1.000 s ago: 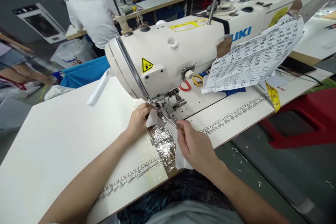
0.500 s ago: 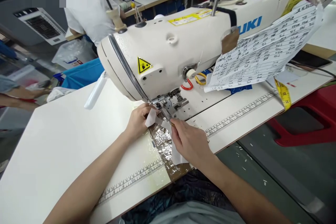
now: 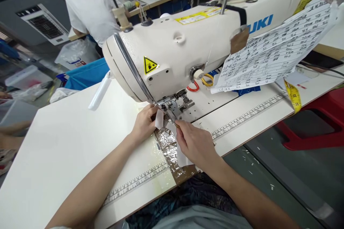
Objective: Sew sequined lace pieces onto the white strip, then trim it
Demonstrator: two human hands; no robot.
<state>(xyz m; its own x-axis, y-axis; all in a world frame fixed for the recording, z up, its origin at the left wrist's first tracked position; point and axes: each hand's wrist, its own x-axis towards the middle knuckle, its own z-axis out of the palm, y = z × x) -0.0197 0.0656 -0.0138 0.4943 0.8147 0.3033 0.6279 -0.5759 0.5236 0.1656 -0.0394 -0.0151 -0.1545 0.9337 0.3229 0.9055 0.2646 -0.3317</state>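
Observation:
A white sewing machine stands across the table, its needle and presser foot area low on the near side. Just left of the foot, my left hand has its fingers closed on a small white fabric piece, its fingertips partly hidden. My right hand is closed in a pinch to the right, beside a thin metal piece that reaches toward the foot. A white strip hangs below its fingers. Whether the metal piece is a held tool or a machine part, I cannot tell.
Shiny brown tape covers the table before the foot. Handwritten paper hangs off the machine; red- and yellow-handled tools lie beneath. A yellow tape measure droops over the edge near a red stool. A person is beyond.
The view has shifted slightly. The white fabric piece by my left hand now stands more upright and narrower. Both hands stay near the foot. At far left, another person's arms have moved lower.

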